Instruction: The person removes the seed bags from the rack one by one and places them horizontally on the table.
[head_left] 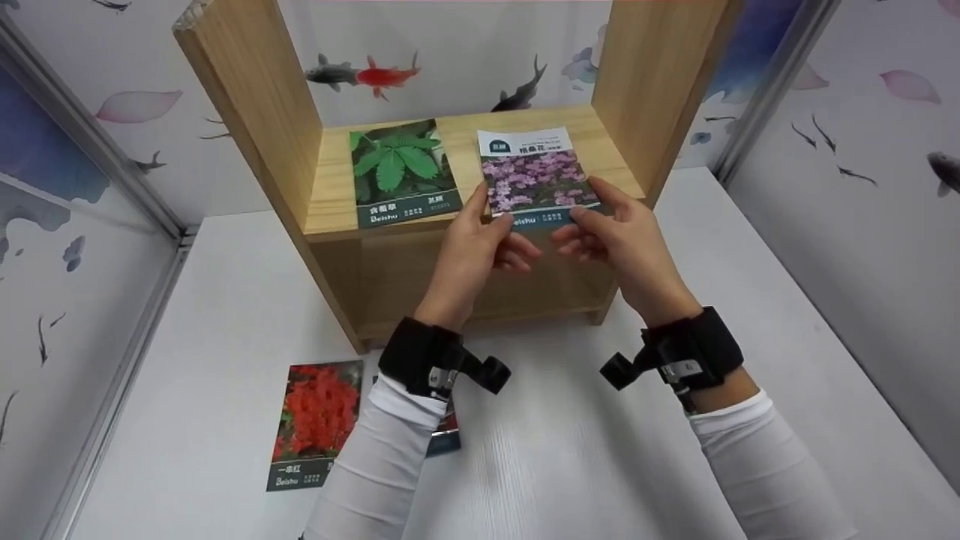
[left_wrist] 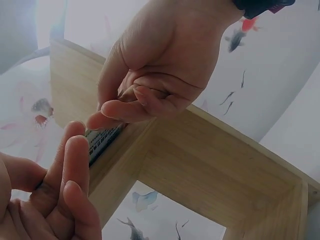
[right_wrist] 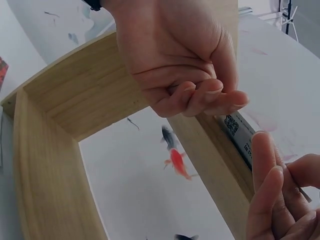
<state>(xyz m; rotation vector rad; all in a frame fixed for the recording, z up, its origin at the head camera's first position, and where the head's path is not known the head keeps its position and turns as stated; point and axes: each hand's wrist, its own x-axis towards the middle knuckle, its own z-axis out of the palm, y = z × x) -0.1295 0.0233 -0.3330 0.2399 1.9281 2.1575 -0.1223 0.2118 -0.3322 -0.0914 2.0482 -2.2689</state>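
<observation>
- On the shelf board's front edge: purple-flower seed packet (head_left: 534, 178), lying nearly flat on the wood, its lower strip overhanging toward the person.
- Left hand (head_left: 480, 247) pinches the packet's lower-left corner, thumb on top, other fingers curled below. Clamped on the packet.
- Right hand (head_left: 615, 236) pinches the lower-right corner the same way. Also clamped on the packet.
- Left wrist view: fingers (left_wrist: 80, 160) close on the packet's dark printed edge (left_wrist: 102, 142) right at the shelf lip. Right wrist view shows the matching edge with a QR code (right_wrist: 240, 135).
- Progress, my read: 1 packet already placed, the green-leaf packet (head_left: 401, 172), flat on the same board just left of the purple one, a narrow gap between them. Purple packet looks nearly seated but not released.
- Left to handle: red-flower packet (head_left: 316, 424) on the white table (head_left: 600, 465), plus 1 more packet (head_left: 446, 439) mostly hidden under the left sleeve; can't tell its print.
- Pose: both forearms reach forward side by side, palms turned inward, wrists level with the board, black wrist straps with cameras facing the hands.
- Wooden shelf unit (head_left: 247, 105) stands on the table, lower compartment open.
</observation>
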